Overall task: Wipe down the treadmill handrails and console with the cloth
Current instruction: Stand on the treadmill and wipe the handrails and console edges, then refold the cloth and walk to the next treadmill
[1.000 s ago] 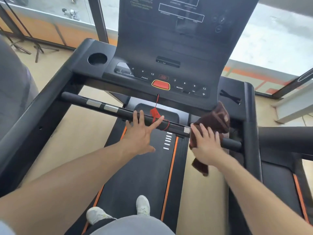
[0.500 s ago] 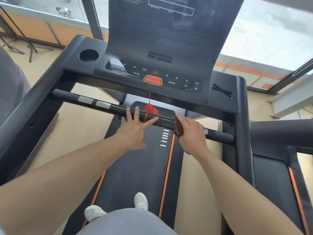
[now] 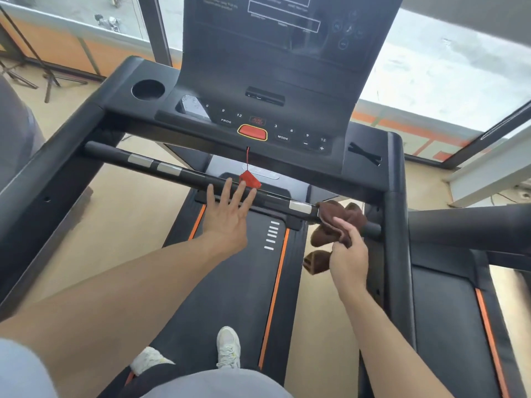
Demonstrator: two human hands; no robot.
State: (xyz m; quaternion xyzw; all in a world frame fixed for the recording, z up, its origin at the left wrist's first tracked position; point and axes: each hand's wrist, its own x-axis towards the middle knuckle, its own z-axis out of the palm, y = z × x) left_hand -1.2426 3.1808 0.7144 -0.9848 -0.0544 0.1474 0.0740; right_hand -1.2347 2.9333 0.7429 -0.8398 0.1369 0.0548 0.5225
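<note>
While the right hand [image 3: 349, 255] grips the crumpled brown terry cloth [image 3: 334, 222] against the right end of the round black front crossbar [image 3: 201, 179], the left hand [image 3: 228, 218] lies flat and spread, fingertips resting on the bar's middle and holding nothing. Part of the cloth sits bunched over the bar just beside a brushed-metal pulse sensor [image 3: 300, 206]; a loose tail hangs below the hand.

Several things could go wrong, as I judge it. That dangling tail could snag where the bar meets the right side rail [image 3: 395, 196], or slip from the pinch if the wipe is quick. The left fingers touch the red plastic safety clip [image 3: 250, 179] hanging on its thin red cord from the console [image 3: 230, 116]; a wipe toward the middle could knock it loose. Rubbing across the flat membrane keys risks pressing the red oval stop button [image 3: 252, 132].

The bar looks smooth and matte, probably a coated tube, broken by two more metal sensor plates [image 3: 153, 165] on its left half. The console is hard, dark plastic with a round cup recess [image 3: 148, 89], and its tall glossy display panel [image 3: 287, 33] shows pale smears. The cloth looks soft, thick and pliable.
</note>
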